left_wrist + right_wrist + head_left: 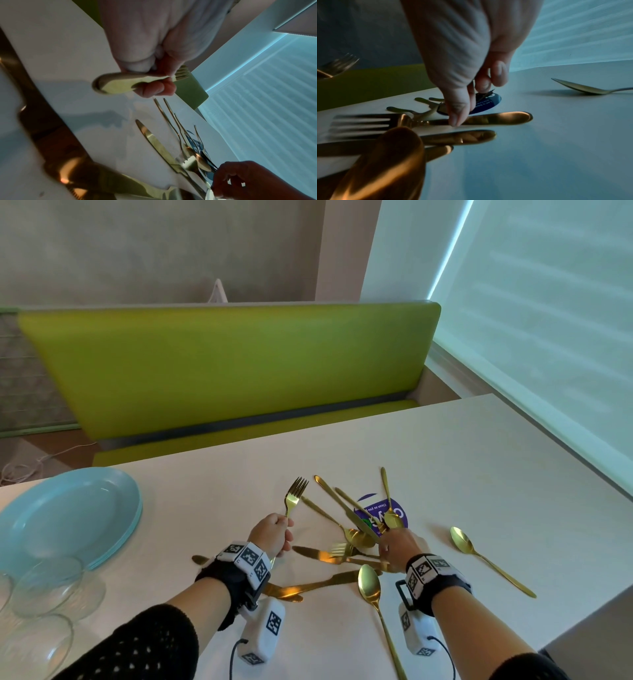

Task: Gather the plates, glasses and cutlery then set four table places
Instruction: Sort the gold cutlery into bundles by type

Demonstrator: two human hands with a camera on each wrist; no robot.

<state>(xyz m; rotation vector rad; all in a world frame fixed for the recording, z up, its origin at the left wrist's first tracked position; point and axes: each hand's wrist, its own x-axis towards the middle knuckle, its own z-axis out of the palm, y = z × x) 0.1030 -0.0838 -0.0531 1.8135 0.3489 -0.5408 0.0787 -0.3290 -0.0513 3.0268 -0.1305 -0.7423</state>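
My left hand (pixel 279 534) grips a gold fork (pixel 295 495) by its handle, tines up, above the white table (pixel 479 460). In the left wrist view the fork handle (pixel 120 83) juts out under the curled fingers (pixel 154 88). My right hand (pixel 394 547) reaches into a heap of gold cutlery. Its fingertips (pixel 485 85) pinch the near end of a long gold knife (pixel 342 506), and its thumb (pixel 455 119) rests on another knife's handle (pixel 501 117). A stack of pale blue plates (pixel 68 515) and clear glasses (pixel 44 587) stand at the left.
A spoon (pixel 479 558) lies alone at the right and a second spoon (pixel 371 590) near the front edge. More knives (pixel 308 587) cross under my wrists. A round purple sticker (pixel 397 513) is on the table. A green bench (pixel 222 364) runs behind.
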